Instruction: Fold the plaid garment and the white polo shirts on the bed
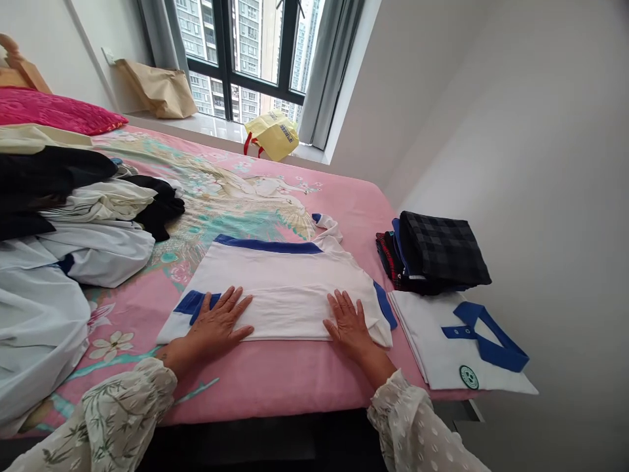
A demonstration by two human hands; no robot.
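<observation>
A white shirt with blue trim (280, 282) lies partly folded on the pink bedspread (275, 380), near the bed's front edge. My left hand (219, 321) rests flat on the shirt's left part, fingers spread and open, over a blue sleeve band. My right hand (350, 321) lies flat on the shirt's right part, fingers stretched out. Neither hand holds anything.
A folded white polo with blue collar (462, 341) lies at the bed's right corner, with a stack of dark plaid clothes (437, 252) behind it. A heap of unfolded white and black clothes (73, 223) fills the left. A yellow bag (272, 134) and a brown paper bag (160, 88) sit on the window sill.
</observation>
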